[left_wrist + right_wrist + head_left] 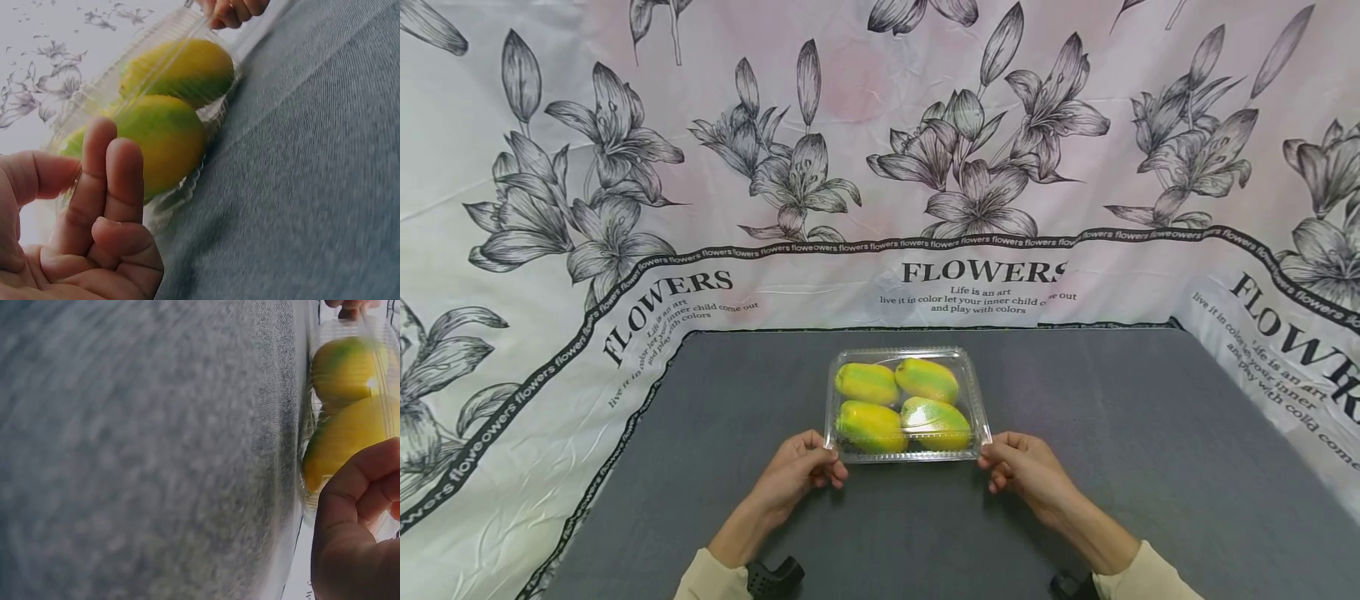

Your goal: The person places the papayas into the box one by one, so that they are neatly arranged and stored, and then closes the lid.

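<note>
A clear plastic clamshell container (pixel 910 457) with several yellow-green mangoes (pixel 871 427) inside sits at the middle of the grey table, its lid over the fruit. My left hand (pixel 797 473) pinches the near left corner of its rim between thumb and fingers. At the near right corner, my right hand (pixel 1024 475) pinches the rim the same way. In the left wrist view the left thumb and index finger meet at the plastic edge, beside a mango (pixel 164 144). The right wrist view shows the right hand (pixel 359 519) at the container's edge, partly hiding a mango (pixel 344 440).
The grey tabletop (pixel 715 392) spreads around the container. A white cloth (pixel 820 292) printed with flowers and lettering hangs along the back and both sides. Dark wrist bands (pixel 775 577) show near both pale sleeves.
</note>
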Demonstrator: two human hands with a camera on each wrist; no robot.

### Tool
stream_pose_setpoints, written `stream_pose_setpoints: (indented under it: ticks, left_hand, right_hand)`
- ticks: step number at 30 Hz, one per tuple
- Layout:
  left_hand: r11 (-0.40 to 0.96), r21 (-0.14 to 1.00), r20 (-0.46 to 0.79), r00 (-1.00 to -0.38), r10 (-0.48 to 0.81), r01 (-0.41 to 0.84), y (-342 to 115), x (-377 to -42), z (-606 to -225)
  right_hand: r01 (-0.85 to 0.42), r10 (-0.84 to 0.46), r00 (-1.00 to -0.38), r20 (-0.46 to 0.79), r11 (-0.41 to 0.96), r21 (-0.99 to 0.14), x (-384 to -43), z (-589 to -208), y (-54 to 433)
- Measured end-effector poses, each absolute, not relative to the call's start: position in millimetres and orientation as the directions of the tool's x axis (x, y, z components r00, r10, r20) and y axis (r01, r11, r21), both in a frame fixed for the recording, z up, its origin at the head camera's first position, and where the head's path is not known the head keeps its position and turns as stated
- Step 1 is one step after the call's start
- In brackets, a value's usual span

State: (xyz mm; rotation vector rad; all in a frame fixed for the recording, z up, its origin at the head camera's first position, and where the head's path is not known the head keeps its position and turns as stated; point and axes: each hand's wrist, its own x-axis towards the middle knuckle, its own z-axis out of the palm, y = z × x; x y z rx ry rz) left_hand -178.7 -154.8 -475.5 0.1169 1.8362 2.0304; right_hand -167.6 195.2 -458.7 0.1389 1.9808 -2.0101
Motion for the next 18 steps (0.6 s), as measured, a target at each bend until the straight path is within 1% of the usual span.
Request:
stream_pose_setpoints:
  ticks: [7,18]
  left_hand:
    - [-0.076,0.973,-0.179,-0.919,0.351,-0.218,-154.0,-178.6,-478.1]
    - [-0.07,0.956,-0.234,-0.882,0.409,-0.286,-161.7,-180.4,-473.2]
  right_hand:
    - [0.286,-0.172,-0.943,-0.284,0.016,-0.958,-168.5,-458.9,195.2]
    - [0.305,-0.218,-0.928,-0.303,0.029,-0.952,-170.0,-457.8,196.3]
